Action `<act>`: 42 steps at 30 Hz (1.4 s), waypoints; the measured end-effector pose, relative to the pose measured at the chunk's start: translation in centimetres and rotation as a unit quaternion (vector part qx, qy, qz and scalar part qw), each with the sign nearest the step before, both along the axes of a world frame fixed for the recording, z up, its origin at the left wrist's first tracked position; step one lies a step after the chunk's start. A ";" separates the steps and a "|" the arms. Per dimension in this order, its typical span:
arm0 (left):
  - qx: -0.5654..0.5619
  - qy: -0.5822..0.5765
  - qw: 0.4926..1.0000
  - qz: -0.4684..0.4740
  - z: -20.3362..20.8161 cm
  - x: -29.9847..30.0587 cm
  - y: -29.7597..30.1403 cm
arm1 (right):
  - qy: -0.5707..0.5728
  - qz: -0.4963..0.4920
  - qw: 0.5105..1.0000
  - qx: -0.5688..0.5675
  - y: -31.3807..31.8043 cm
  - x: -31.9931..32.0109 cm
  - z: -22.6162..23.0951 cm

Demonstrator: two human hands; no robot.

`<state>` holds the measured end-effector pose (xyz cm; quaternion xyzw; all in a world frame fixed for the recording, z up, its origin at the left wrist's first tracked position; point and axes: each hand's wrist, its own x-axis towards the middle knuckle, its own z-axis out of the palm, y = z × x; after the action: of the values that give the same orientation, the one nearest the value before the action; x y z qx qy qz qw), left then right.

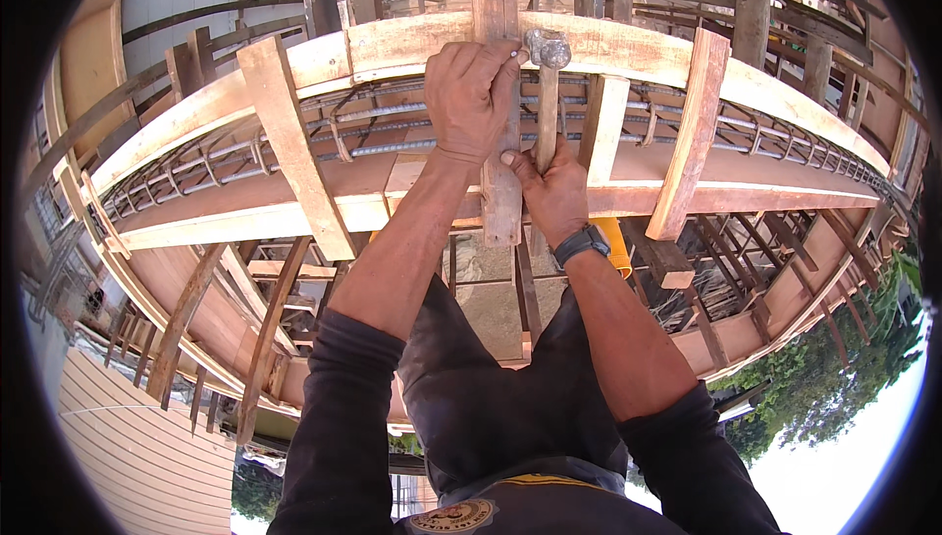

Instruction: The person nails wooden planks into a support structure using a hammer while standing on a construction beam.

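My left hand (471, 99) is closed in a pinch over a wooden crosspiece (501, 206), with a small shiny nail (514, 52) at its fingertips. Just right of those fingertips is the grey metal head of a hammer (548, 49), its wooden handle pointing back toward me. My right hand (555, 190) wraps round the lower handle, thumb along it, beside the crosspiece. That crosspiece spans the two long side boards of a timber beam form; its far end lies over the far board (412, 48).
More crosspieces (297, 148) (690, 133) bridge the form left and right. A steel rebar cage (392, 113) runs inside the form. Below are timber props, a yellow pipe (614, 246) and a protruding beam end (672, 268). Trees (814, 378) and a ribbed roof (137, 437) lie beyond.
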<state>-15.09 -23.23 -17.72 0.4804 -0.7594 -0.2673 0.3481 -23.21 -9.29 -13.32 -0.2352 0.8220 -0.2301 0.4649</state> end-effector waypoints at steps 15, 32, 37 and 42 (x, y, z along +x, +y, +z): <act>0.004 0.022 1.000 0.003 -0.4 1.2 -1.0 | 0.017 0.023 1.000 -0.003 -0.2 0.4 -0.1; 0.047 0.049 0.992 -0.110 -0.7 -0.3 -0.7 | 0.029 -0.033 0.999 -0.012 1.8 -0.8 0.5; 0.056 0.065 0.994 -0.062 -1.4 -0.5 -0.3 | 0.024 -0.027 0.999 -0.018 1.6 -0.8 0.0; 0.084 0.084 0.990 -0.071 -1.1 -0.8 0.2 | 0.015 -0.022 1.000 -0.005 1.5 -1.6 -0.1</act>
<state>-15.90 -23.04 -18.80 0.4290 -0.7343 -0.3938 0.3490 -24.84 -7.76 -13.42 -0.2228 0.8325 -0.2410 0.4463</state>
